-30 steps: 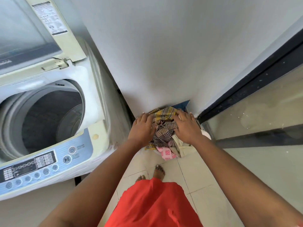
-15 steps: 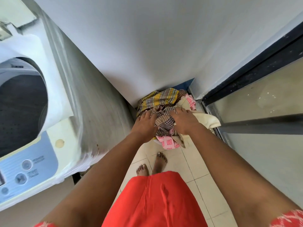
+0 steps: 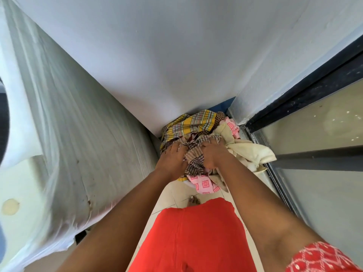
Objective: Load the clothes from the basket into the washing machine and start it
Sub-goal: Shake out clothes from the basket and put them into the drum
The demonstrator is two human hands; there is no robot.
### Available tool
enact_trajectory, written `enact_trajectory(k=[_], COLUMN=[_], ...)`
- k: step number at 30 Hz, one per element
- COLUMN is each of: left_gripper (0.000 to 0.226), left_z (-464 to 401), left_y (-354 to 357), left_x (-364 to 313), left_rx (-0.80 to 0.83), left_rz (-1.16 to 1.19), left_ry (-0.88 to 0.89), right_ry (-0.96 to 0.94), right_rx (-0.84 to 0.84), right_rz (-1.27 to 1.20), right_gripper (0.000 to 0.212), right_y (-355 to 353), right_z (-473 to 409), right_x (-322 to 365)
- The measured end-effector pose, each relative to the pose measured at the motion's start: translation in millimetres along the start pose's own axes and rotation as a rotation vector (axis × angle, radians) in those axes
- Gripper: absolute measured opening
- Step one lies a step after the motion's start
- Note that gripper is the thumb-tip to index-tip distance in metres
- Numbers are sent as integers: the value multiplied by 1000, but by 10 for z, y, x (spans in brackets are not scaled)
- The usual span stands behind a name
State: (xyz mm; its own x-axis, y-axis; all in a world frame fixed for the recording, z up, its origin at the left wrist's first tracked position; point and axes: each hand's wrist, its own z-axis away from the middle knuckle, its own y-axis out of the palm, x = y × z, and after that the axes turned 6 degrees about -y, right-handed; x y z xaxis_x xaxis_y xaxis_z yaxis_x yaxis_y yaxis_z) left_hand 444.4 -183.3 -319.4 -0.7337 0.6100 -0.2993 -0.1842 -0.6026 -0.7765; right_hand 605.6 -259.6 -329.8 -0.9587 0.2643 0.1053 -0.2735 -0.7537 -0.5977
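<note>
A heap of clothes fills the basket on the floor in the corner: a yellow plaid cloth (image 3: 188, 122) at the back, a brown checked cloth (image 3: 194, 158) in the middle, a cream cloth (image 3: 253, 152) on the right and a pink patterned cloth (image 3: 204, 184) in front. Only a bit of the basket rim (image 3: 261, 169) shows under the cream cloth. My left hand (image 3: 171, 158) and my right hand (image 3: 213, 153) both press down into the heap, fingers closed into the brown checked cloth. The washing machine (image 3: 68, 134) stands on the left, its side facing me.
A white wall (image 3: 176, 55) rises behind the heap. A dark-framed glass door (image 3: 314, 134) runs along the right. My red garment (image 3: 196, 236) and a bare foot (image 3: 193, 201) are over the tiled floor, in the narrow gap between machine and door.
The view has swung right and down, so the machine's drum and control panel have left the frame. Both hands stay in the heap, sunk deeper into the checked cloth.
</note>
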Motion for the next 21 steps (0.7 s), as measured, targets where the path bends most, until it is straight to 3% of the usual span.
enact_trajectory(k=[6,9,14,21], left_gripper=[50,47,54,50], left_z=[0,7,205,131], left_y=[-264,-334,-540,-492], left_x=[-31,-49,-176,-152], left_rx=[9,-3,49,27], left_rz=[75,153,294,319], left_ry=[-4,-44,-114,-128], right_ry=[-29,-84,-195,-41], right_rx=[-20,-100,-187,50], right_rz=[-14,-102,-207,-31], right_gripper=[73,58,55,71], right_y=[-188,-294,-645,-279], right_z=[93,176,471,330], right_x=[-125,-88,86,-38])
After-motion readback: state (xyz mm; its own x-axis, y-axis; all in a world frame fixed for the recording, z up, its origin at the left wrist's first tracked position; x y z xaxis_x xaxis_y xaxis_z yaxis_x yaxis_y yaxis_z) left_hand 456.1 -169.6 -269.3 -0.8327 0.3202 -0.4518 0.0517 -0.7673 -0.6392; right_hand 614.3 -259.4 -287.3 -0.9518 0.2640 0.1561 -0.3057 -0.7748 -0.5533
